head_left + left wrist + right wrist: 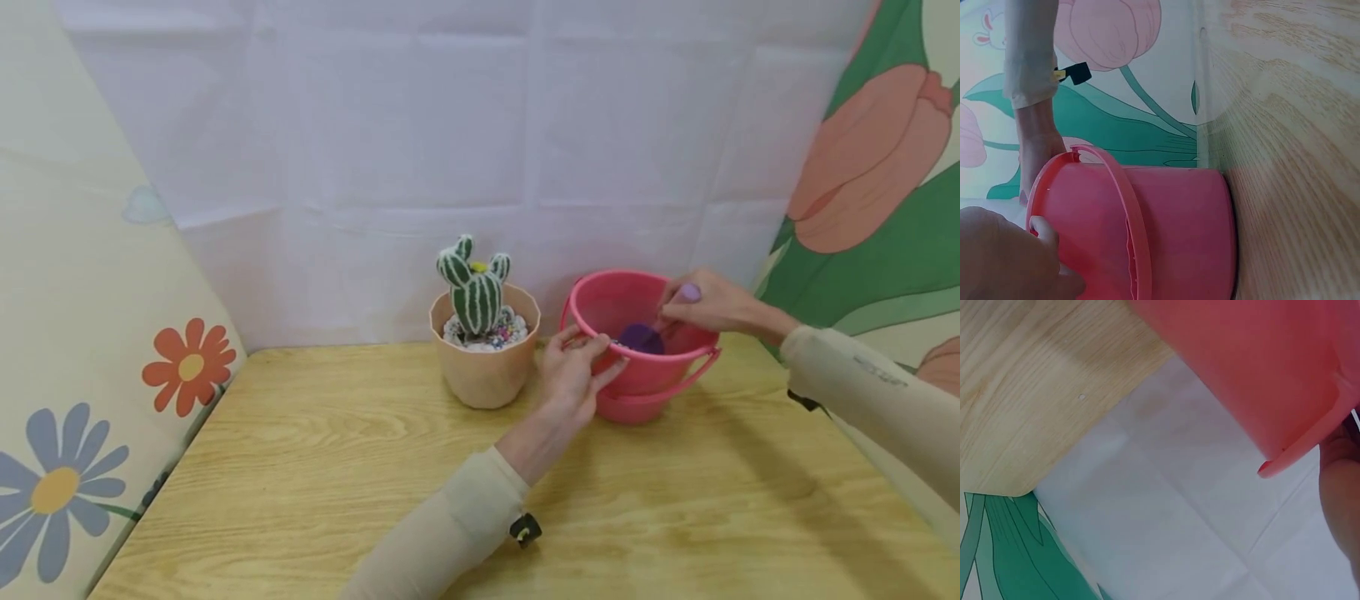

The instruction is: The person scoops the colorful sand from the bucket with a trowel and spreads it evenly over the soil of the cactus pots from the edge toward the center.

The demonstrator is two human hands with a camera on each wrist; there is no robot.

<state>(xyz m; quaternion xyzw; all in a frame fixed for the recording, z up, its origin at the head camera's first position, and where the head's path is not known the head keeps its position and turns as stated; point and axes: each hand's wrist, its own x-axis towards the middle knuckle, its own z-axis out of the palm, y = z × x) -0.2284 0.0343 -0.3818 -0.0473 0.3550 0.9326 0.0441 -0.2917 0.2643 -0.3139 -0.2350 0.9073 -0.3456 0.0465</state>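
Note:
A pink bucket (611,304) stands on the table near the back wall, its handle hanging down the front side. My left hand (568,375) pinches the bucket's near-left rim; in the left wrist view the left hand's fingertips (1044,231) rest at that rim. Reaching over the right rim, my right hand (708,304) grips the light purple handle (691,292) of a small tool, probably a toy shovel. The tool's dark purple blade (641,337) is down inside the bucket. What lies at the bucket's bottom is hidden by the near wall.
Left of the bucket stands a peach pot (483,379) with a knitted green cactus (477,304) and white and coloured bits around its base. A white cloth (390,167) hangs behind the wooden table (315,467). Flower-printed cloth (862,167) flanks both sides.

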